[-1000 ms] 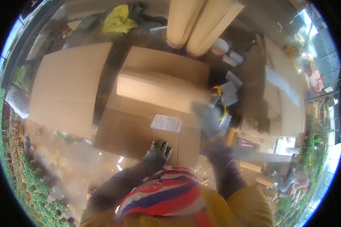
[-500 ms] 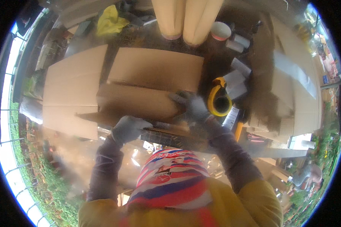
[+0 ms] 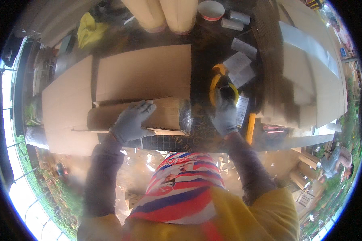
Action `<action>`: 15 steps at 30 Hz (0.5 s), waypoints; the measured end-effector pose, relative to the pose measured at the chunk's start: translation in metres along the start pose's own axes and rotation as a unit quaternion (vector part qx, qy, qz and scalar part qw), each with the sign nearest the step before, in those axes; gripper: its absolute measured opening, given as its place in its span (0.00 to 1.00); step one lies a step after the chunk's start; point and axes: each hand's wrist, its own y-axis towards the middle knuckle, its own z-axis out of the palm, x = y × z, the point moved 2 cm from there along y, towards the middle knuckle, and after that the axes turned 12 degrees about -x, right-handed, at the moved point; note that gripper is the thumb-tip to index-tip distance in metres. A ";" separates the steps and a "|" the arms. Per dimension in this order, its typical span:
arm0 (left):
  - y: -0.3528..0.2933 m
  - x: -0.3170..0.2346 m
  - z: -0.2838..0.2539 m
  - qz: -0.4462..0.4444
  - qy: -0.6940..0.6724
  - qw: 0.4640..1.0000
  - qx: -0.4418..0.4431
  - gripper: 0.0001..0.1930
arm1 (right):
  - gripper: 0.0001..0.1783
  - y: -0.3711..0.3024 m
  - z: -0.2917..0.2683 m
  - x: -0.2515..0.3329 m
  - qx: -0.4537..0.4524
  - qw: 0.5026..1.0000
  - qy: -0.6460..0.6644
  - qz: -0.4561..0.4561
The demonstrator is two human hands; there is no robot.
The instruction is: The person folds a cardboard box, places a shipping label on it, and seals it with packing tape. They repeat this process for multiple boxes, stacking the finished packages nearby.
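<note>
My left hand [image 3: 133, 121], in a grey glove, holds down a folded piece of cardboard [image 3: 165, 113], its fingers over the top and its thumb by the near edge. Shiny clear wrapping [image 3: 185, 115] shows at the right end of the fold; what is inside stays hidden. Behind it, a cardboard flap [image 3: 145, 74] lies flat. At the right, my gloved right hand [image 3: 224, 117] has its fingers on a yellow tape dispenser [image 3: 214, 89], reaching into its middle, though the fingertips are partly lost against the dark roll.
Labels [image 3: 242, 64] lie beyond the dispenser, with a yellow-handled tool [image 3: 250, 128] nearer. A cardboard stack [image 3: 305, 76] stands at the right. Tall tan rolls [image 3: 179, 16], a white bowl [image 3: 211, 10] and a yellow cloth [image 3: 90, 32] are at the back. Another cardboard sheet [image 3: 66, 104] lies left.
The cardboard has been folded over toward me. My left hand has moved up onto it; my right hand has left it and moved right to the tape dispenser. The view has shifted.
</note>
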 end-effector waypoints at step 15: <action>-0.008 -0.015 0.002 -0.008 0.073 0.997 0.013 0.53 | 0.67 -0.018 0.016 0.072 0.346 0.820 0.431 0.146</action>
